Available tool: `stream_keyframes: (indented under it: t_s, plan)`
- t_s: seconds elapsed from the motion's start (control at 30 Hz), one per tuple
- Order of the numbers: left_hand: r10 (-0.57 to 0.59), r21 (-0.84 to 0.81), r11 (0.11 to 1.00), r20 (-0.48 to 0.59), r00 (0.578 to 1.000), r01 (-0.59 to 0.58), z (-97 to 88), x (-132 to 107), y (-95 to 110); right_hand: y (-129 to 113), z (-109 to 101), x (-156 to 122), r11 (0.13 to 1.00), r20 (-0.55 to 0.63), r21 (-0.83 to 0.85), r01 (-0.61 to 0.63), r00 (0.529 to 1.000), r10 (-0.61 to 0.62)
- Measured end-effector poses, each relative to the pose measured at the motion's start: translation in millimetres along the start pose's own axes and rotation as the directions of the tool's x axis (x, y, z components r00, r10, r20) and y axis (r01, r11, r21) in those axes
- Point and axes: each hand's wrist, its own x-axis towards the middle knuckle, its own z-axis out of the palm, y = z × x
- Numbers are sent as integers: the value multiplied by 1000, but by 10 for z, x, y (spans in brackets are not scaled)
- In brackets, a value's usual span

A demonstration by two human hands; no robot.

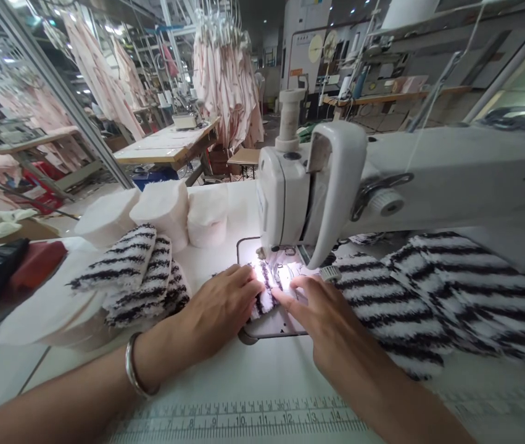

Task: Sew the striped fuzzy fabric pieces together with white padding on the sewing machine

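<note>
A small piece of fluffy black-and-white striped fabric (263, 296) lies under the presser foot area of a white sewing machine (285, 203), lit by the machine's lamp. My left hand (218, 308), a silver bangle on its wrist, has its fingers bunched on the left edge of that piece. From the right, my right hand (324, 308) reaches in with thumb and forefinger stretched out and apart. Its thumb tip touches the fabric's right side, and the forefinger rests near the needle plate. Glare hides the exact stitching point.
More striped fabric (392, 302) lies right, beneath the machine arm. Folded striped pieces (137, 277) rest left, near stacks of white fabric pieces (160, 206). A printed ruler scale (243, 419) runs along the table's front. Pink garments (225, 86) hang beyond.
</note>
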Motion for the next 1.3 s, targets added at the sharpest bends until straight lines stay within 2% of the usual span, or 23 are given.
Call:
stream_keyframes:
  t_s: [0.13, 0.27, 0.4, 0.5, 0.73, 0.87, 0.93, 1.07, 1.13, 1.3]
  plan:
    - [84, -22, 996, 40, 996, -83, -83, 7, -86, -144, 26, 3, 1000, -9, -26, 10, 1000, -11]
    - [181, -145, 976, 104, 978, -165, -190, -63, -232, -355, 145, -75, 992, -130, -48, -119, 985, 112]
    - [194, -145, 972, 39, 980, -187, -162, -168, -280, -334, 124, -98, 989, -115, -75, -130, 986, 121]
    - [128, -109, 986, 3, 992, -127, -60, -204, -193, -214, 22, -50, 991, -78, -95, -95, 993, 88]
    - [-74, -6, 997, -100, 992, 74, 161, -137, 200, -55, -122, 152, 986, -15, -158, -47, 999, 45]
    - [-119, 7, 993, -85, 989, 120, 107, -98, 276, -110, -133, -23, 985, -99, -168, -35, 995, 19]
    - [-77, -41, 996, -77, 994, 74, 37, -102, 239, -135, -114, -207, 989, -141, -147, -33, 990, 12]
    - [93, -99, 991, -12, 996, -94, -30, -134, 122, -145, -26, -529, 990, -180, -123, -76, 982, 53]
    - [140, -79, 987, -4, 990, -140, -9, -146, 84, -142, 25, -598, 991, -192, -94, -97, 978, 78]
    - [162, -127, 977, -87, 983, -173, 29, -155, 64, -139, 105, -611, 994, -265, -59, -92, 962, 74]
